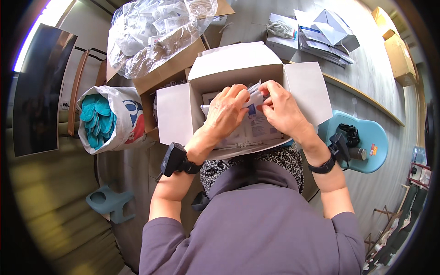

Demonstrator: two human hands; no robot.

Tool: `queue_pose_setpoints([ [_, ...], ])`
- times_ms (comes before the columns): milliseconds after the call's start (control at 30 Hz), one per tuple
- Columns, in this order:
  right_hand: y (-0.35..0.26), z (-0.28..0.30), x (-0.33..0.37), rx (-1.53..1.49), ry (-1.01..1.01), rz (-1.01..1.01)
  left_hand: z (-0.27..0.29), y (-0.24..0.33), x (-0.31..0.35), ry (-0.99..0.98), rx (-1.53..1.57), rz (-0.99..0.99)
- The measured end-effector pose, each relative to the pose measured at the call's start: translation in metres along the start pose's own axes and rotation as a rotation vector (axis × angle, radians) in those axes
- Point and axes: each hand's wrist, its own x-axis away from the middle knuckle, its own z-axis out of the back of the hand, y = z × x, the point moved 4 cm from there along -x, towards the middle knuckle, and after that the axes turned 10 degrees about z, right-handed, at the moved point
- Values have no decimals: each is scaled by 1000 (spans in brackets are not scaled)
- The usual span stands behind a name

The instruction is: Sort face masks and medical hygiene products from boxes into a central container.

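Observation:
A white cardboard box (236, 62) with its flaps spread stands before me, holding flat white packets (259, 130) with blue print. Over its opening, my left hand (224, 110) has its fingers curled round the edge of a white packet (205, 110). To its right, my right hand (283, 109) pinches the top of a clear plastic packet (255, 88) between thumb and fingers. The two hands nearly meet at these packets. My fingers partly cover them, so how many there are cannot be made out.
A carton with a clear bag of packets (160, 34) stands at the far left. Nearer is a white sack of teal pieces (98, 119). A blue stool (373, 137) carrying a dark bundle stands at right. Flat grey-white boxes (327, 36) lie on the table at the far right.

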Motion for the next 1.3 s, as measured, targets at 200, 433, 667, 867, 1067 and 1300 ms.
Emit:
queue_pose_setpoints([
  [200,-5,-15,2,254,-102,-47,0,-14,6,-2,14,30],
  [433,5,-24,-2,489,-50,161,-4,-16,10,37,31,67],
  [667,2,-16,-3,165,-17,64,0,-16,16,74,38,14],
  [867,-11,-12,-7,-190,48,-45,15,-5,16,208,0,-49],
  [1067,-18,-14,-7,-251,128,50,7,-1,18,226,297,-8],
  [1300,-14,-6,-16,15,247,-44,21,36,31,329,52,-441],
])
